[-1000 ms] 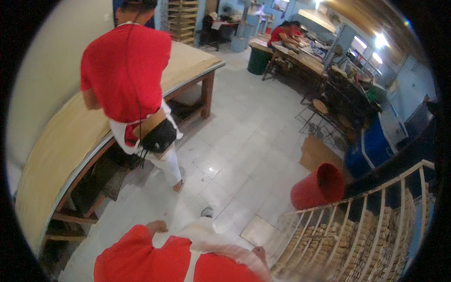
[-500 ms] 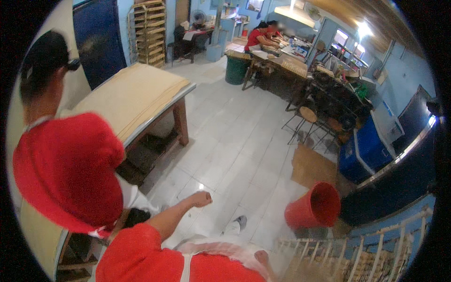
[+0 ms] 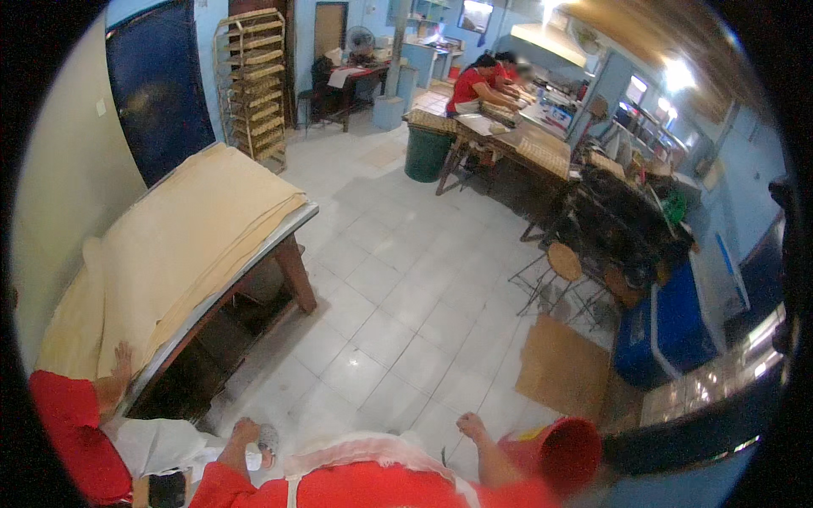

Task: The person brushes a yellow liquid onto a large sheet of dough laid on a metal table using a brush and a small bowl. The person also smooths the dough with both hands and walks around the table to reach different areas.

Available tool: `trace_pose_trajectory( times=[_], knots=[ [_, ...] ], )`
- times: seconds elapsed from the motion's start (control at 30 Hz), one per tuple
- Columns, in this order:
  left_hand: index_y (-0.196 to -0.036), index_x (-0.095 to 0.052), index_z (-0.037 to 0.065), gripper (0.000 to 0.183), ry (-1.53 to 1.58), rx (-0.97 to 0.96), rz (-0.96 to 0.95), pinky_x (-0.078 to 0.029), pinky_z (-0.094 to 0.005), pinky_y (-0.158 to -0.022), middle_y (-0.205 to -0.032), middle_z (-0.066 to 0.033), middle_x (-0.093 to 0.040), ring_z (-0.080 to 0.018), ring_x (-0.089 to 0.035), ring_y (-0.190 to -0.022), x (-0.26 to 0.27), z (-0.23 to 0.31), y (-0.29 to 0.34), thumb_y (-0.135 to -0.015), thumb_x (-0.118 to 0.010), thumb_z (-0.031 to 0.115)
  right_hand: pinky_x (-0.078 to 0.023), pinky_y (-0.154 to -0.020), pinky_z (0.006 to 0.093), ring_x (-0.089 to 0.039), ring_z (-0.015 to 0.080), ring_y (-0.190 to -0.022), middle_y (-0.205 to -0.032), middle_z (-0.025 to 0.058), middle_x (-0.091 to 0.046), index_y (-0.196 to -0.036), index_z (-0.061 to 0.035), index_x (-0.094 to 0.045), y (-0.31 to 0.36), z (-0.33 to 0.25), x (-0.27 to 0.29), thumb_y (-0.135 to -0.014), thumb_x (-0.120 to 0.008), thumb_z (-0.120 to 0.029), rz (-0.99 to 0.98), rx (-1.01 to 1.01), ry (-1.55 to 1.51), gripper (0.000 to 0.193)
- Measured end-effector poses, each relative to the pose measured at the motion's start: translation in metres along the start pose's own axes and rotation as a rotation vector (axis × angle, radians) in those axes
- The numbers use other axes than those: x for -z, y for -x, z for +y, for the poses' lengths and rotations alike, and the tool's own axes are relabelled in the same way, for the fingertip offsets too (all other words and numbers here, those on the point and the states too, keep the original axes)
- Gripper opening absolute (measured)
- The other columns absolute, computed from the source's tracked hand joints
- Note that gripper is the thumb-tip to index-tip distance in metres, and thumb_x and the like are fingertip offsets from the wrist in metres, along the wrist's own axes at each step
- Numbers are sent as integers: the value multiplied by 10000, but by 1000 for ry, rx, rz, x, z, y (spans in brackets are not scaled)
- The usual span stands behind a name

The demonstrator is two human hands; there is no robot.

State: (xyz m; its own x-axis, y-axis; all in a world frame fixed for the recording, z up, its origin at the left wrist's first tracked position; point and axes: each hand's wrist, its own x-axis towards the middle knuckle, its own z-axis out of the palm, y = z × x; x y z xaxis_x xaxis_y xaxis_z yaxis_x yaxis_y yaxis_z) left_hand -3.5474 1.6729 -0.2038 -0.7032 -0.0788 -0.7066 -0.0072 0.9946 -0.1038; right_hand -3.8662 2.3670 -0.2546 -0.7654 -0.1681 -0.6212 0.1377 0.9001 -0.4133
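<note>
Sheets, pale, layered: on the bench to my left, a co-worker's hand upon them. Already laid out, I judge; handling unfinished. Left hand: loosely closed, nothing seen in it, off the bench. Right hand: likewise closed, no load visible, near the bucket, red.

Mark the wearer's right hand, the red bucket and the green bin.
Right hand (image 3: 470,425): head view, middle of the hand.
Red bucket (image 3: 527,451): head view, outer side wall.
Green bin (image 3: 425,155): head view, outer side.
</note>
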Motion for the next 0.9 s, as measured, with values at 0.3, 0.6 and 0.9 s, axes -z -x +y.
trace_pose_trajectory(
  times=[0.3,0.6,0.9],
  knots=[
    [-988,-766,57,416,872,244,-271,-540,-485,-889,-1042,-198,-733,-352,-707,-983,74,43,-145,-858,-615,422,-532,-664,338,-658,184,-724,-817,86,-686,-984,-16,-657,-187,-166,109,-805,-689,-232,186,93,-273,283],
    [-987,-747,46,333,359,-134,381,-541,-509,-843,-943,-234,-720,-393,-700,-914,412,-144,-404,-851,-587,305,-538,-743,412,-676,252,-852,-872,107,-708,-955,-53,-679,-285,-221,171,-789,-684,-229,145,-114,-449,242],
    [-990,-716,23,377,1053,109,481,-522,-441,-841,-922,-191,-728,-307,-698,-914,620,-182,-471,-892,-624,376,-555,-767,442,-670,254,-944,-986,45,-717,-1014,-169,-704,-499,-162,198,-777,-739,-266,-69,477,827,259]
  ],
)
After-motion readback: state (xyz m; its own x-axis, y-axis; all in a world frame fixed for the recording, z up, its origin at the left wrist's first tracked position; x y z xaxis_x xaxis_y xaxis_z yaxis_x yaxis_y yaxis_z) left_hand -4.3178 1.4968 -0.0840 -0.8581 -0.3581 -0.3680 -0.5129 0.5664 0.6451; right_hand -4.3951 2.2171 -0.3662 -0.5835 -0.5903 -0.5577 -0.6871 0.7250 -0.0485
